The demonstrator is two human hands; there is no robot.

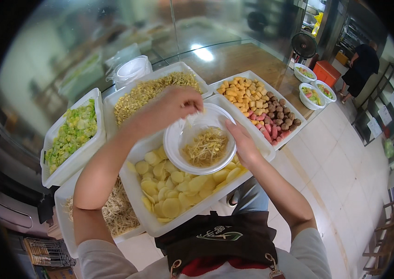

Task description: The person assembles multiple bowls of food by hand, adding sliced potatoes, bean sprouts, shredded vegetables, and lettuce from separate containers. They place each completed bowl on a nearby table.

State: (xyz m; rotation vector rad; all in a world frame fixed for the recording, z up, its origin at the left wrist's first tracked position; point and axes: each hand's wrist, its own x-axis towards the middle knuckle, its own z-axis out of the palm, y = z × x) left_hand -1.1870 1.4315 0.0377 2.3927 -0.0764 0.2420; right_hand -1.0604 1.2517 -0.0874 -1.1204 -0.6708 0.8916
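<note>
My right hand (pixel 242 142) grips the right rim of a round white bowl (pixel 172 151) and holds it over a white tray of sliced potatoes (pixel 171 186). A small heap of bean sprouts (pixel 206 145) lies in the bowl. My left hand (pixel 183 101) is above the bowl's far edge, its fingers curled together and partly blurred; what they hold, if anything, I cannot make out. Behind that hand stands a white tray of yellow bean sprouts (pixel 159 88), partly covered by my forearm.
Chopped lettuce (pixel 73 132) fills a tray at left, and pale shredded food (pixel 117 211) another below it. A tray of tofu cubes (pixel 241 95), meatballs (pixel 280 114) and pink sausage pieces is at right. Stacked bowls (pixel 131 72), filled bowls (pixel 312 96) and a person (pixel 362 65) are farther off.
</note>
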